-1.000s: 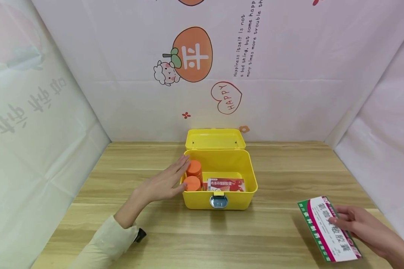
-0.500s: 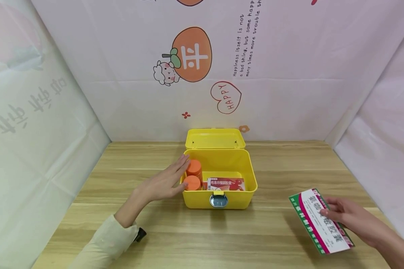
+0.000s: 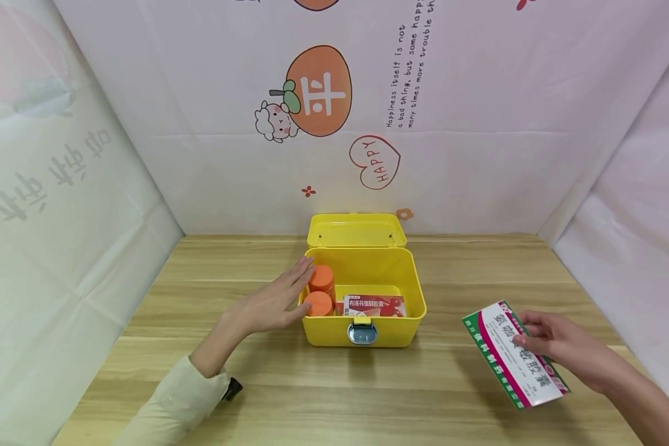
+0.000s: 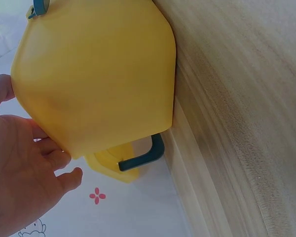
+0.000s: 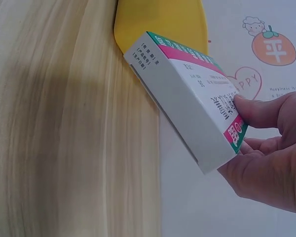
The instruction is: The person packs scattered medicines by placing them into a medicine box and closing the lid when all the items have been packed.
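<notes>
A yellow lidded box [image 3: 390,331] stands on the table with its lid [image 3: 357,231] thrown back. My left hand [image 3: 270,305] rests on its left rim, the fingers mostly straight; in the left wrist view the fingertips touch the edge of the box's wall [image 4: 98,74]. Two orange-capped bottles [image 3: 319,303] stand inside along the left wall. Beside them lies a red and white medicine box [image 3: 375,305]. Off to the right, my right hand [image 3: 563,347] pinches a green, white and magenta medicine box [image 3: 515,356] by its right edge, tilted and above the table.
The wooden table [image 3: 368,402] reaches back to a printed white cloth [image 3: 228,186], with more cloth along both sides. A silver latch [image 3: 362,334] sits on the yellow box's front. In the left wrist view a dark green handle [image 4: 145,155] shows at the box.
My right hand has carried the green, white and magenta medicine box left and a little farther from me, toward the yellow box. The left hand has stayed in place.
</notes>
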`<act>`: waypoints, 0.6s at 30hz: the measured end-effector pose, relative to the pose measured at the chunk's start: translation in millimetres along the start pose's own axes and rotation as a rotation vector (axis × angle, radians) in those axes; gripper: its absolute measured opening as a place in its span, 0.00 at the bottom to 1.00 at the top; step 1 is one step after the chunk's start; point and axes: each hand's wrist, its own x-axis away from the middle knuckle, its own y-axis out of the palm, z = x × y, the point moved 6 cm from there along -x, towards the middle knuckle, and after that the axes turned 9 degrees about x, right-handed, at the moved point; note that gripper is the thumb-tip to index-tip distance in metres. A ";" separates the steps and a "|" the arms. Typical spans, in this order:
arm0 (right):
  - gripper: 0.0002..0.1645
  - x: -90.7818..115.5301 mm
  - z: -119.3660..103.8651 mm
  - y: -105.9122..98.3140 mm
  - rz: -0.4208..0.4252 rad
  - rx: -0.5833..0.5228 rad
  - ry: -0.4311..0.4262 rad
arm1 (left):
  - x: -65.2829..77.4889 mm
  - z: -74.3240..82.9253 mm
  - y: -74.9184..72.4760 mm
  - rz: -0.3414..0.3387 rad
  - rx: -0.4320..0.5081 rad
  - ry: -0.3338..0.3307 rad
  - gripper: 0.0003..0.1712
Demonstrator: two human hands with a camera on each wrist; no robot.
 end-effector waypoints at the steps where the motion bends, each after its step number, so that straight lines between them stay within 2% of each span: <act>1: 0.36 -0.8 -1.6 0.2 -0.001 -0.001 -0.003 | 0.1 0.1 -0.1 0.001 0.000 0.000 0.45; 6: 0.33 -5.6 -10.2 1.4 -0.008 -0.008 -0.036 | 0.7 0.5 -0.7 0.004 0.001 -0.001 0.46; 14: 0.33 -14.3 -24.1 2.5 -0.006 -0.005 -0.042 | 0.1 0.4 -1.1 0.011 -0.003 0.009 0.46; 18: 0.30 -20.2 -33.3 3.2 -0.003 0.002 -0.059 | -0.1 -0.2 -0.5 0.006 -0.006 0.008 0.46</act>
